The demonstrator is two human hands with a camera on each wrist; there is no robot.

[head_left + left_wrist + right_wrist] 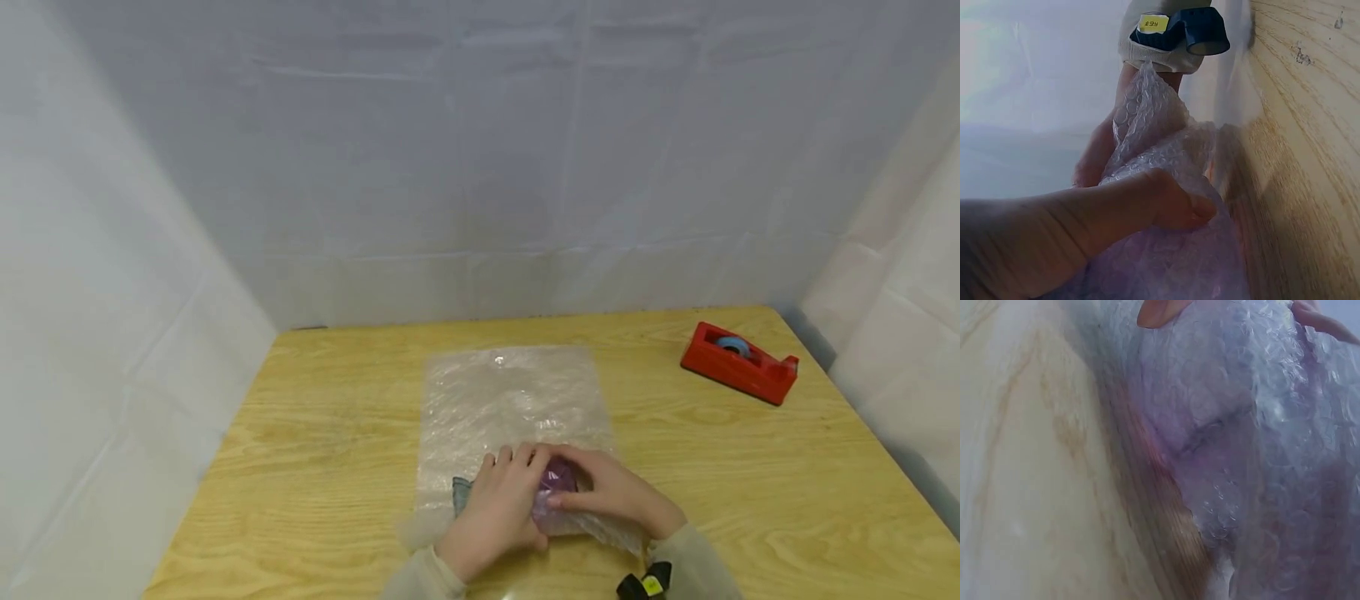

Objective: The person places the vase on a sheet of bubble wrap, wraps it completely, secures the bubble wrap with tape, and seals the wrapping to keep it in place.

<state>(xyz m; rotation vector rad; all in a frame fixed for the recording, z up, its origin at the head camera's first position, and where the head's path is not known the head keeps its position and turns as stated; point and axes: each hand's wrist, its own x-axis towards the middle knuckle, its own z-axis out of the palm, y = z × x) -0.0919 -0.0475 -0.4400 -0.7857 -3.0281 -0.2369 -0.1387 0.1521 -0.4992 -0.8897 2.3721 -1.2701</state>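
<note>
A sheet of bubble wrap (513, 396) lies on the table, its near end folded over a purple item (557, 479) whose kind the plastic hides. My left hand (498, 508) grips the left part of the bundle, fingers over the top and thumb on the near side. At the bundle's right end, my right hand (618, 493) holds it between thumb and fingers. A grey-blue corner (461, 495) sticks out left of the left hand; what it belongs to is covered. In the left wrist view, a loose flap of bubble wrap (1150, 115) stands up before the right forearm.
A red tape dispenser (738, 367) with a blue roll stands at the table's back right. White sheeting (465, 167) hangs behind the wooden table (322, 442) and along both sides. A black band with a yellow label (651, 583) is on the right wrist.
</note>
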